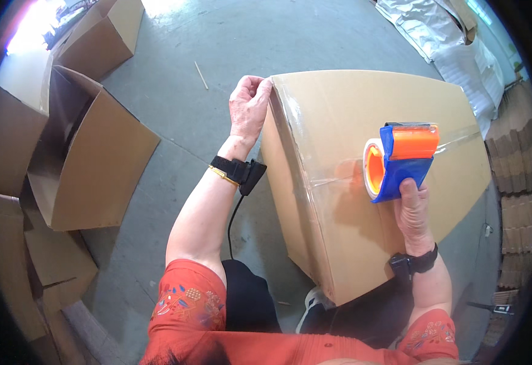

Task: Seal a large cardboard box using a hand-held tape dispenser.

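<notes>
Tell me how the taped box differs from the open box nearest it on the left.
The taped box shows a closed face with clear tape across it; the open box shows its dark inside. The left hand is at the taped box's corner, while no hand touches the open box. Both are brown cardboard.

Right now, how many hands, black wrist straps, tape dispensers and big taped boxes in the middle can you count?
Hands: 2, the left hand and the right hand
Black wrist straps: 2, the left strap and the right strap
Blue-and-orange tape dispenser: 1
Big taped cardboard box: 1
Total: 6
</notes>
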`<state>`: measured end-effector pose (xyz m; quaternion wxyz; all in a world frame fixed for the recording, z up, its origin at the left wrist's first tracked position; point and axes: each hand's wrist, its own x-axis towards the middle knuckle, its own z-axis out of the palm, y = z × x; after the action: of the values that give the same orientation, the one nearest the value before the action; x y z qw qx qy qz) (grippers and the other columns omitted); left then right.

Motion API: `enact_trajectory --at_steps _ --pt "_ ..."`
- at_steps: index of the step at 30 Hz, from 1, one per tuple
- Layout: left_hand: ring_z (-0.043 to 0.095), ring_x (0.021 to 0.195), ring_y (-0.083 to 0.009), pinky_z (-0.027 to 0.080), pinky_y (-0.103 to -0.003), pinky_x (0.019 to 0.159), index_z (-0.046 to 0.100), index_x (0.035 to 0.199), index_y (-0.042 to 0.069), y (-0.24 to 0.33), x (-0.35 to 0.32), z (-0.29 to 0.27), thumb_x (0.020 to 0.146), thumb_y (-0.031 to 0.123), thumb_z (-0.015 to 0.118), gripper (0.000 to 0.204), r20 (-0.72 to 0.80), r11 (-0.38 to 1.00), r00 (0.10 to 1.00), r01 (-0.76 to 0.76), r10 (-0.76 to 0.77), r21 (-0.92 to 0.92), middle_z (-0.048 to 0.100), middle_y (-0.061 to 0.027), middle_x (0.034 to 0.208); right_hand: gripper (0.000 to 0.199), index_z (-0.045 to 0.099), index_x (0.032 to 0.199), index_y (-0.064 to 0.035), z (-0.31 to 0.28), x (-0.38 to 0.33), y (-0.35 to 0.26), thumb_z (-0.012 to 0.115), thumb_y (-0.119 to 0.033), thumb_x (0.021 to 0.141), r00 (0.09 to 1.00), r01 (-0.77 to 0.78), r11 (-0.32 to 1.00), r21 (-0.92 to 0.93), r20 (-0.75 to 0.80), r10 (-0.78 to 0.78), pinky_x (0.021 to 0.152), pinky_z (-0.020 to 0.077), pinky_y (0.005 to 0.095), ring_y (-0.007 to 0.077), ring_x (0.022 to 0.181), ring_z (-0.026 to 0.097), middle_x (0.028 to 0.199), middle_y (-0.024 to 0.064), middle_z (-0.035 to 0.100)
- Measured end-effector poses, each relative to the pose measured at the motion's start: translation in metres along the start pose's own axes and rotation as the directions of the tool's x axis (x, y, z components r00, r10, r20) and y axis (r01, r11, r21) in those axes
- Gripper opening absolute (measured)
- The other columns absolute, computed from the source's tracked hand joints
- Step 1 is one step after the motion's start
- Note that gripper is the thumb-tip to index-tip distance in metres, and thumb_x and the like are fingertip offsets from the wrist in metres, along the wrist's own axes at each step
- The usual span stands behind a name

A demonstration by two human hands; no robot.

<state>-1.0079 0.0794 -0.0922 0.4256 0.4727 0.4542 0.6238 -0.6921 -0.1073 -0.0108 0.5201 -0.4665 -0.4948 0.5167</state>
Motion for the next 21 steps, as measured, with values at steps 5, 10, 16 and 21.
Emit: enact_trajectory --at_steps 5,10,16,21 --pt "0.055 0.089 -0.0053 0.047 -0.023 0.083 0.068 0.103 0.004 -0.003 0.002 0.000 0.099 0.018 0.072 0.015 -0.026 0.997 0.999 0.047 -0.048 -0.056 0.066 0.0033 0.093 0.060 0.060 0.137 -0.0054 0.006 -0.002 -0.009 0.078 -0.043 0.093 1.000 -0.005 0.999 -0.054 0.024 0.006 0.105 0.0463 0.0338 0.0122 0.118 0.061 0.129 0.0003 0.066" --pt "0.059 0.086 -0.0083 0.051 -0.027 0.079 0.065 0.099 0.004 -0.008 0.006 0.002 0.094 0.012 0.073 0.013 -0.065 0.964 0.987 0.128 -0.147 -0.232 0.068 -0.0024 0.094 0.062 0.061 0.135 -0.0056 0.007 -0.001 -0.013 0.079 -0.046 0.091 0.998 -0.051 0.995 -0.086 0.036 0.055 0.103 0.0470 0.0329 0.0116 0.116 0.061 0.128 0.0000 0.066" --pt "0.062 0.093 -0.0100 0.051 -0.027 0.084 0.068 0.102 0.002 -0.006 0.007 0.003 0.092 0.009 0.072 0.012 -0.082 0.961 0.992 0.076 -0.101 -0.267 0.070 -0.0035 0.098 0.065 0.061 0.135 -0.0053 0.009 0.001 -0.014 0.079 -0.048 0.090 0.999 -0.035 0.995 -0.089 0.001 0.036 0.103 0.0471 0.0331 0.0115 0.115 0.061 0.126 -0.0004 0.066" --pt "0.063 0.097 -0.0108 0.051 -0.028 0.089 0.073 0.108 0.001 -0.015 0.012 0.000 0.090 0.003 0.063 0.020 0.014 0.954 0.994 0.111 -0.112 -0.279 0.073 -0.0050 0.104 0.064 0.061 0.135 -0.0055 0.005 0.002 -0.012 0.079 -0.048 0.091 0.998 -0.056 0.993 -0.104 0.024 0.059 0.103 0.0467 0.0333 0.0114 0.115 0.061 0.126 -0.0007 0.067"
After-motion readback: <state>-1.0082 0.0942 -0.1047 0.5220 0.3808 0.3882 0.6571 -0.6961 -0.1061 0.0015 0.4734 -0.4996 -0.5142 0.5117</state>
